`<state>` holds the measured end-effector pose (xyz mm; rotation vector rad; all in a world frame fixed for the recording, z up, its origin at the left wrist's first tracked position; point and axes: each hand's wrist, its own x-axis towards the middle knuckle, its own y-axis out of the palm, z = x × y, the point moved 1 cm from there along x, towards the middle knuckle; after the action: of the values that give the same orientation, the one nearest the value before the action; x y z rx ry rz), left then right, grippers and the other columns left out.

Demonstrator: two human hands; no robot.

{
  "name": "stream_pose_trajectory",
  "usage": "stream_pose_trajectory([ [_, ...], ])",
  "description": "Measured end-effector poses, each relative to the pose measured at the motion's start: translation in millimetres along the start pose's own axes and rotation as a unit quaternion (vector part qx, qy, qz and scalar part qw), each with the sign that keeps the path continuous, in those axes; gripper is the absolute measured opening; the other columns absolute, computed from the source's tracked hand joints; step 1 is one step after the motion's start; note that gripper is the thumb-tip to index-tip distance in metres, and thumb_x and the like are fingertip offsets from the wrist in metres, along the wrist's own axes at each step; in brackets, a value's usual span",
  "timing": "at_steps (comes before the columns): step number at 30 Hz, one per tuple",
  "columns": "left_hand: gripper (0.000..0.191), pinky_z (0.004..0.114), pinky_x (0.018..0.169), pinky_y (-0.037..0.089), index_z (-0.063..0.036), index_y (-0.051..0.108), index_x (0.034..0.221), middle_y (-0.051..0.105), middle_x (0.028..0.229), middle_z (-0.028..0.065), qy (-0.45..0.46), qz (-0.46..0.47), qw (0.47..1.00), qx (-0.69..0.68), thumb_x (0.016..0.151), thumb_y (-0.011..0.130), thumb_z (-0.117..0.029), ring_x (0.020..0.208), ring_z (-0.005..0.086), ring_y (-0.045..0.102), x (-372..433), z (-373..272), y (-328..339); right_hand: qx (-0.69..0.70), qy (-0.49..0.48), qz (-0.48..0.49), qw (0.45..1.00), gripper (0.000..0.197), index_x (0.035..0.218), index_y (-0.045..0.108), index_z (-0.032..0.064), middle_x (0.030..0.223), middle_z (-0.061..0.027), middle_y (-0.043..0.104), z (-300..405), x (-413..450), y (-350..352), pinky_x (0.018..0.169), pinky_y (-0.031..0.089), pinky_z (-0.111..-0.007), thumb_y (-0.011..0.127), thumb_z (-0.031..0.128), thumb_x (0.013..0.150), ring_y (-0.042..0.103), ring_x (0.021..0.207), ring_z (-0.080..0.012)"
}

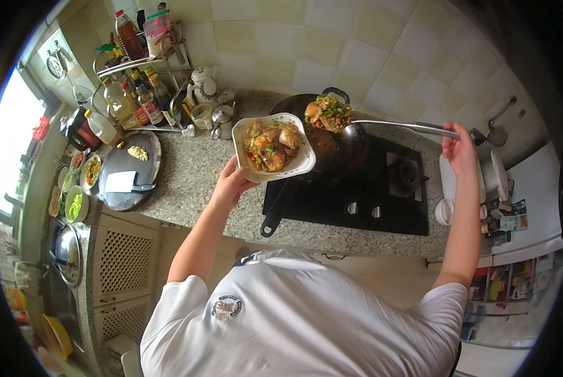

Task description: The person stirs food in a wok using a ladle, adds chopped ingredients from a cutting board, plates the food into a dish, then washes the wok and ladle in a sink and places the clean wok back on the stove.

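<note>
My left hand (234, 184) grips the near left rim of a white square bowl (305, 165), its thumb over the edge. Browned chunks of food with chopped green and red bits (269, 146) lie in the bowl. My right hand (456, 146) is closed around the handle of a metal ladle (404, 125). The ladle's bowl end carries a heaped load of the same kind of food (329, 113), held just right of the white bowl. Below both is a dark wok (338, 153) on the black gas hob (309, 205); its long handle (279, 209) points towards me, and the white bowl hides part of it.
To the left, a round chopping board (116, 167) bears a cleaver (123, 182) and minced garlic (138, 153). Several bowls of chopped vegetables (75, 205) stand beyond it. Bottles (147, 101) crowd a metal rack. A second burner (405, 175) is on the hob's right.
</note>
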<state>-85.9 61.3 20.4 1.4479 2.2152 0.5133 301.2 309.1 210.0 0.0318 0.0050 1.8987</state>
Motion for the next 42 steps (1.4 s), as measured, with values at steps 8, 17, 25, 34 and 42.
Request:
stream_pose_trajectory([
  [8,0.046,0.029,0.075,0.050,-0.0103,0.036,0.125,0.056,0.102,0.0066,-0.024,0.042,0.999,-0.002,0.081,0.049,-0.012,0.087,0.0163,0.059,23,14,26,-0.092,0.017,0.073,0.993,0.033,0.088,0.057,0.0030,0.052,-0.0009,0.051,51,5,62,0.036,0.034,-0.019,0.049,0.035,0.082,0.044,0.039,-0.0069],
  [17,0.047,0.027,0.072,0.051,-0.0122,0.031,0.129,0.055,0.107,0.0053,-0.027,0.062,0.998,-0.018,0.085,0.045,-0.013,0.090,0.0159,0.059,25,23,24,-0.238,-0.057,0.150,0.958,0.031,0.084,0.059,0.0030,0.050,-0.0015,0.050,112,6,127,0.036,0.035,-0.019,0.046,0.032,0.084,0.045,0.038,-0.0067],
  [25,0.045,0.027,0.072,0.051,-0.0128,0.033,0.128,0.056,0.105,0.0052,-0.007,0.050,0.999,-0.017,0.085,0.044,-0.012,0.088,0.0158,0.060,26,20,21,-0.328,-0.104,0.142,0.928,0.032,0.084,0.060,0.0038,0.050,-0.0013,0.051,135,-11,153,0.036,0.036,-0.018,0.047,0.033,0.082,0.046,0.039,-0.0058],
  [34,0.046,0.026,0.071,0.051,-0.0124,0.033,0.128,0.056,0.102,0.0052,-0.011,0.019,0.999,-0.041,0.083,0.044,-0.010,0.085,0.0149,0.059,25,16,17,-0.353,-0.149,0.146,0.912,0.032,0.082,0.060,0.0031,0.050,-0.0022,0.052,139,-38,167,0.036,0.037,-0.018,0.046,0.032,0.084,0.046,0.038,-0.0059],
  [42,0.051,0.027,0.069,0.052,-0.0109,0.030,0.128,0.055,0.101,0.0096,0.011,0.013,0.998,-0.063,0.079,0.044,-0.004,0.086,0.0175,0.059,33,20,9,-0.345,-0.176,0.139,0.912,0.029,0.081,0.060,0.0031,0.050,-0.0025,0.052,143,-51,165,0.036,0.035,-0.018,0.049,0.030,0.084,0.046,0.038,-0.0060],
])
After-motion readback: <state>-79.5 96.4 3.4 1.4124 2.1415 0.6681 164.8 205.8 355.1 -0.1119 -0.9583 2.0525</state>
